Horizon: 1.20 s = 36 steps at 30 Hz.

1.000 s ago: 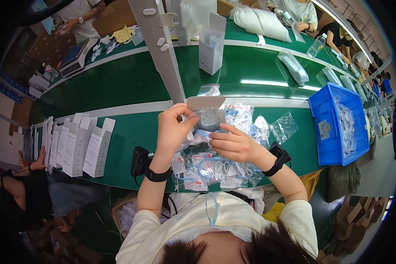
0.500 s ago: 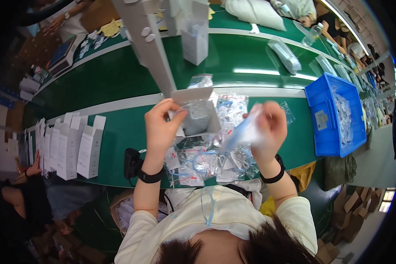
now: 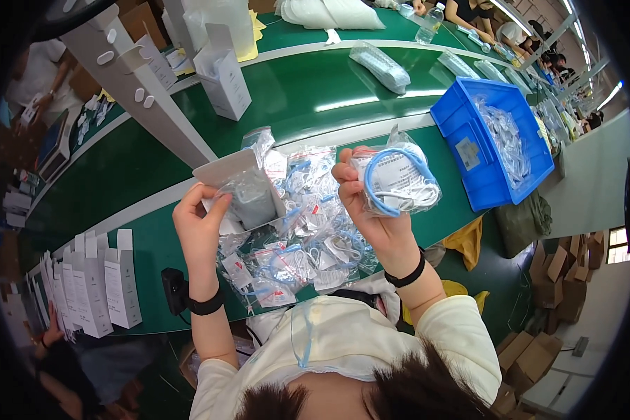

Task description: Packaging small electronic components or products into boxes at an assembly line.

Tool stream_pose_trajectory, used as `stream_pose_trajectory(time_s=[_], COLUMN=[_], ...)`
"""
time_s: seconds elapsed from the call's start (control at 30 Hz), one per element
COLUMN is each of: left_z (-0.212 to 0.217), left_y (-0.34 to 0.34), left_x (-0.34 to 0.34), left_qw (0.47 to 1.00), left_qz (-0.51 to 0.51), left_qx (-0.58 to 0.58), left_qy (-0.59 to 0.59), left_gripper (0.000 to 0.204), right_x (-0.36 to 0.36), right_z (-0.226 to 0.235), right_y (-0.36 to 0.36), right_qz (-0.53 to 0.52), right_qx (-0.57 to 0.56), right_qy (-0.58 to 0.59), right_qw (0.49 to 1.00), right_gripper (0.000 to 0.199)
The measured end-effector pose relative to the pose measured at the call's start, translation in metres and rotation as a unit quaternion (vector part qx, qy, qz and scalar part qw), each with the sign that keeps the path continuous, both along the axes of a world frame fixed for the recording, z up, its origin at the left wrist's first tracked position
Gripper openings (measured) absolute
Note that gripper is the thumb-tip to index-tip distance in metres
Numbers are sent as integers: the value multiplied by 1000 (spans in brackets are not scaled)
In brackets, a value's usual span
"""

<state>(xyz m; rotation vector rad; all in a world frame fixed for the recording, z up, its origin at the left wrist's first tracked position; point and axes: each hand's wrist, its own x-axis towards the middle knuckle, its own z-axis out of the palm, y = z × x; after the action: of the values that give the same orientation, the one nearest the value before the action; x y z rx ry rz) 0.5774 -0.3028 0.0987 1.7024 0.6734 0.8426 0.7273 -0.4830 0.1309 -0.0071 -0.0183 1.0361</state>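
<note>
My left hand (image 3: 201, 215) grips the edge of an open white carton (image 3: 224, 166), its flap raised. Inside the carton lies a clear plastic bag (image 3: 250, 199) whose contents I cannot make out. Raised to the right, my right hand (image 3: 374, 217) is closed on a clear bag (image 3: 400, 180) holding a coiled blue tube, a white cable and a printed paper. Between and below the hands, a pile of similar clear bags (image 3: 322, 234) with blue and white cords covers the green table (image 3: 164, 280).
White open cartons (image 3: 91, 287) stand in a row at left, a co-worker's hand (image 3: 51, 329) beside them. A blue bin (image 3: 462, 157) of clear bags sits at right. Beyond are another white carton (image 3: 224, 84), a bubble-wrapped item (image 3: 379, 66) and a grey post (image 3: 154, 105).
The right hand's bag, blurred before, now faces me flat and clear. My left hand keeps its hold on the carton. The whole view has turned and shifted.
</note>
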Motion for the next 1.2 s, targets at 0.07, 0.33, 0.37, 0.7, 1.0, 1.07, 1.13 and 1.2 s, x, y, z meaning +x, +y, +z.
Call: stream_pose_trajectory(time_s=[0.07,0.33,0.37,0.7,1.0,1.07,1.13,1.2], left_z=[2,-2,-2,-8,-12,-10,-7,-5], left_y=[-1,6,7,16,15,16,21,21], left_x=[-1,1,3,3,7,4,-4,-16], left_qw=[1000,998,997,1000,998,998,998,1000], left_qz=[5,32,39,-13,47,36,-14,-7], left_qx=[-13,39,42,-3,39,35,15,-10], left_qy=[-10,47,48,9,5,23,57,-25], left_gripper=[13,13,13,11,9,10,16,24], right_x=[-1,-1,-2,-21,-20,-27,-18,-4], right_z=[-1,15,17,-24,-26,-18,-26,-39], right_y=[0,37,44,74,65,65,63,62], right_qz=[8,-268,-314,-314,-212,-94,-170,-311], right_qx=[11,-244,-220,-21,-63,-109,-87,-72], right_qy=[-3,-606,-680,-912,-960,-978,-964,-913], right_qw=[1000,708,624,262,173,149,188,255], right_gripper=[31,18,18,25,31,33,42,62])
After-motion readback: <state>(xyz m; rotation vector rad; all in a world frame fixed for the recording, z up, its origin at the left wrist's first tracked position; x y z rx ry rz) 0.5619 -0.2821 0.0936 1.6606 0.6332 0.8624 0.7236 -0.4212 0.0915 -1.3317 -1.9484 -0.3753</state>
